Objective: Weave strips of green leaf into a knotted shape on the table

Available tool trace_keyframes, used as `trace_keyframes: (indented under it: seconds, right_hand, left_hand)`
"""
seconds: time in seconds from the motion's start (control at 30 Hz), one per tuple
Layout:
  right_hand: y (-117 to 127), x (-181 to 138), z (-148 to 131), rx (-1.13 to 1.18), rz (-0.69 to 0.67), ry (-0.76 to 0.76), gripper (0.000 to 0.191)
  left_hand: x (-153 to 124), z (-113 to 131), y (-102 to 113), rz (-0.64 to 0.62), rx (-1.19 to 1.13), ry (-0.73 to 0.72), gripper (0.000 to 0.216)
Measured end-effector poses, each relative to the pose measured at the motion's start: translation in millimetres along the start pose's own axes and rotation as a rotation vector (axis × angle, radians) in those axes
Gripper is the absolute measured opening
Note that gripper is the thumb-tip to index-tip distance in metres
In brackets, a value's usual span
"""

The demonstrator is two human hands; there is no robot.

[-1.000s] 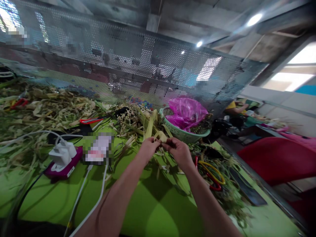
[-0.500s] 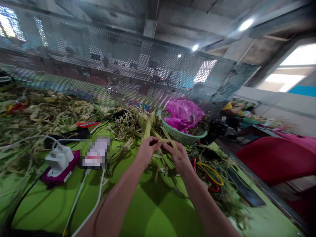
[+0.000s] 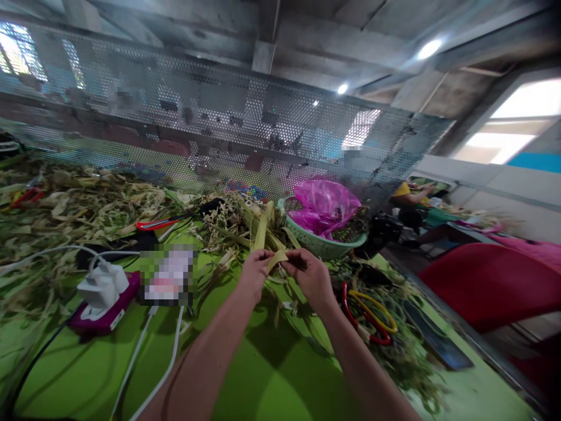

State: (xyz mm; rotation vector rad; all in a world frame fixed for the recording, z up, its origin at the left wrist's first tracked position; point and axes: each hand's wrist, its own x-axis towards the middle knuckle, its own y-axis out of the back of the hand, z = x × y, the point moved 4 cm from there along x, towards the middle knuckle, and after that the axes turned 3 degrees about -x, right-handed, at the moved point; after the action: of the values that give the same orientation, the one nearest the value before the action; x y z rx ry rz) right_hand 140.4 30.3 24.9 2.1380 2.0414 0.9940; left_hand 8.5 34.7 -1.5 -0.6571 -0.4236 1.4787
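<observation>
Between my two hands is a pale yellow-green strip of dried leaf [image 3: 277, 259], folded or bent where the fingers meet. My left hand [image 3: 255, 273] pinches its left part, and my right hand [image 3: 312, 275] pinches its right end with fingers curled over. Both are held above the green tabletop [image 3: 272, 374]. Just beyond the fingers, a longer upright leaf strip [image 3: 260, 231] rises out of a heap of dried plant pieces [image 3: 230, 222]. The strip's hidden ends cannot be made out.
A green basket [image 3: 324, 248] holds a pink plastic bag [image 3: 326, 204]. Red- and yellow-handled tools [image 3: 372, 313] lie right. Left are a plugged power strip [image 3: 103, 310], a phone [image 3: 169, 278] with cables, and red-handled scissors [image 3: 155, 224]. A perforated metal screen [image 3: 219, 128] stands behind. A person [image 3: 412, 196] sits far right.
The leaf strip, which curved over my right fingers before, now shows as a short flat fold between both hands. My right hand has turned slightly, its fingers more curled.
</observation>
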Motion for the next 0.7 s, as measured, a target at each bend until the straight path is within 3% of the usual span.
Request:
trace_keyframes:
  seconds: [0.17, 0.5, 0.7]
  right_hand:
    - [1.1, -0.4, -1.1, -0.001, 0.047, -0.042, 0.018]
    - [-5.5, -4.8, -6.6, 0.614, -0.021, -0.327, 0.023]
    - [-9.8, -6.0, -4.2, 0.59, -0.031, -0.38, 0.03]
  left_hand:
    - [-2.4, -0.3, 0.1, 0.016, -0.076, 0.064, 0.034]
    - [-2.7, 5.6, -8.1, -0.084, -0.048, -0.005, 0.045]
    - [3.5, 1.6, -3.6, -0.088, -0.067, -0.021, 0.04]
